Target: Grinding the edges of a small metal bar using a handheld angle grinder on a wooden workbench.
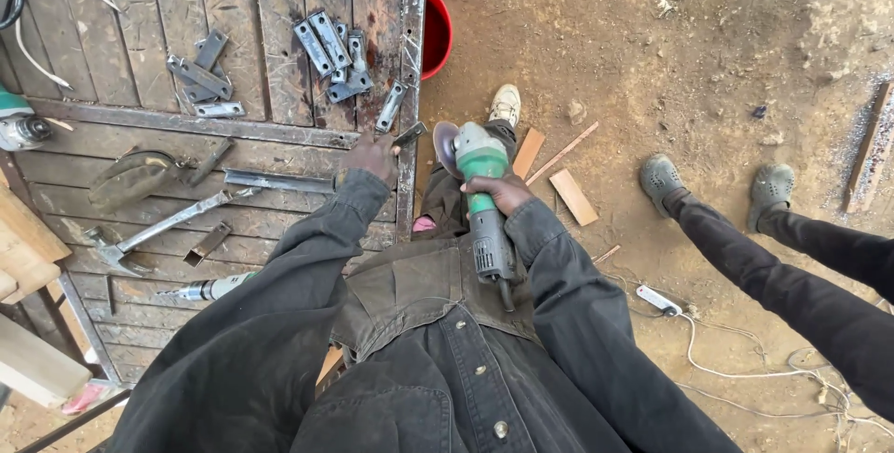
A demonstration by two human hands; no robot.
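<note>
Right hand [503,194] fingers wrap the grinder [484,202]; left hand [372,157] grips a metal piece [408,135].

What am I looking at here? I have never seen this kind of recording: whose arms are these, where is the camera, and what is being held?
The single picture comes from a camera worn on a person's head, looking down past their dark jacket at their own bare hands. The right hand grips a green angle grinder, disc end pointing away from the body. The left hand rests on the metal edge of a worn wooden workbench, holding a small metal piece. On the bench lie a pile of grey metal brackets, a hammer and a steel bar. A red bucket sits beyond the bench. The legs and shoes to the right belong to another person standing on the dirt ground.
</note>
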